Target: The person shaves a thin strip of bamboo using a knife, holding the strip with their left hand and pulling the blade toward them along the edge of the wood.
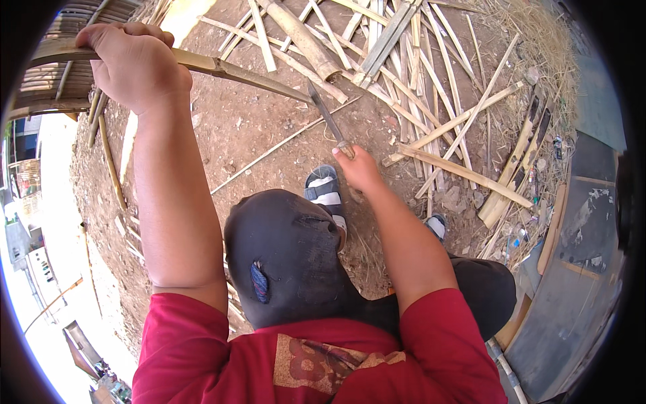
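My left hand [138, 67] is raised at the upper left, its fingers wrapped round a long split bamboo strip [202, 63]. The strip slants down to the right. In my right hand [361, 170] is a knife [326, 116], held by its handle. Its dark blade points up and away from me, with the tip beside or against the lower end of the strip; I cannot tell whether they touch. Below my hands are my knee in dark trousers and my sandalled foot [324, 188].
Split bamboo strips [431, 81] lie piled across the far ground, with a thick round bamboo pole [303, 40] among them. A thin stick [269, 151] lies on the bare soil. Dry straw [538, 40] and dark panels [585, 215] line the right side. Slatted bamboo [47, 77] stands at upper left.
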### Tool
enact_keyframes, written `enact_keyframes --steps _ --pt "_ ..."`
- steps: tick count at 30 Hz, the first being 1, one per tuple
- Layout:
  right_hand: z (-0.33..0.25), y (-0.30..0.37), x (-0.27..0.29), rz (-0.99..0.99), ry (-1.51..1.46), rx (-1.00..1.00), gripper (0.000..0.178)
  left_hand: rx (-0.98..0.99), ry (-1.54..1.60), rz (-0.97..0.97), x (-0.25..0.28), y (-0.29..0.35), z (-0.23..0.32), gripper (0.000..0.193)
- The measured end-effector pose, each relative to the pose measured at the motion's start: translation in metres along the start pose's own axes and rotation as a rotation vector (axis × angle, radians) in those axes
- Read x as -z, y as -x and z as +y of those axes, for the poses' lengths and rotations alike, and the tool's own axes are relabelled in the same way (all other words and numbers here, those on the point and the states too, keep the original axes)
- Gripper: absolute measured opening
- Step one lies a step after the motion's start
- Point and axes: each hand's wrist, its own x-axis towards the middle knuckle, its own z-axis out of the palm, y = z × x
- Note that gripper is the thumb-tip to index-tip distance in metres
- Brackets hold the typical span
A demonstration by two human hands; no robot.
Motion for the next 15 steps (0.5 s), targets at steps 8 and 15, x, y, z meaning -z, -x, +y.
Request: enact_keyframes --steps 8,15 --pt "-0.003 -0.054 -0.038 0.340 0.105 0.326 0.062 -0.115 -0.241 -0.106 0.004 -0.008 -0.061 0.057" --pt "-0.026 -0.039 -0.071 0.382 0.006 0.481 0.058 -0.077 -0.206 -0.004 0.013 -0.031 -0.076 0.043"
